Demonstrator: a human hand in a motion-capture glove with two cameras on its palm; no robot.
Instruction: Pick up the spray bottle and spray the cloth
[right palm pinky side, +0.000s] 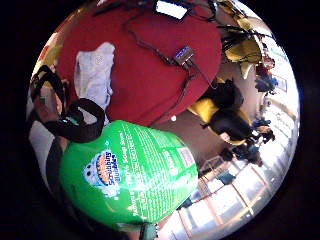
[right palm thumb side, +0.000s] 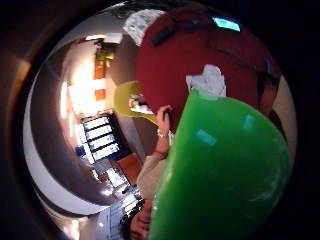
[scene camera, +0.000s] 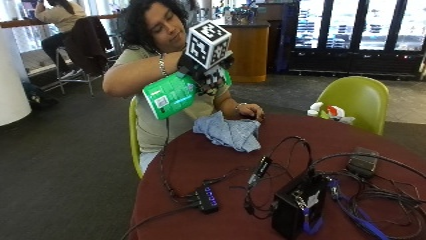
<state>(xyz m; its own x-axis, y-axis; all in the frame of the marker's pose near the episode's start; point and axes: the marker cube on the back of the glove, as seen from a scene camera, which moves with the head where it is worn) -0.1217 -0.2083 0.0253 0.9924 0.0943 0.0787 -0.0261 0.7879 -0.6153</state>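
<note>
Gloved right hand (scene camera: 200, 70) grips green spray bottle (scene camera: 172, 94) raised and tilted, seemingly to aim | blue cloth (scene camera: 228, 131) lies below on red table (scene camera: 200, 165), bare hand (scene camera: 249, 111) holding its far edge

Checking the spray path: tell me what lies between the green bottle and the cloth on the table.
Nothing: in the outside view the green spray bottle, held raised in the gloved right hand, hangs over the blue cloth with only open air between. The bare hand holds the cloth's far edge.
</note>
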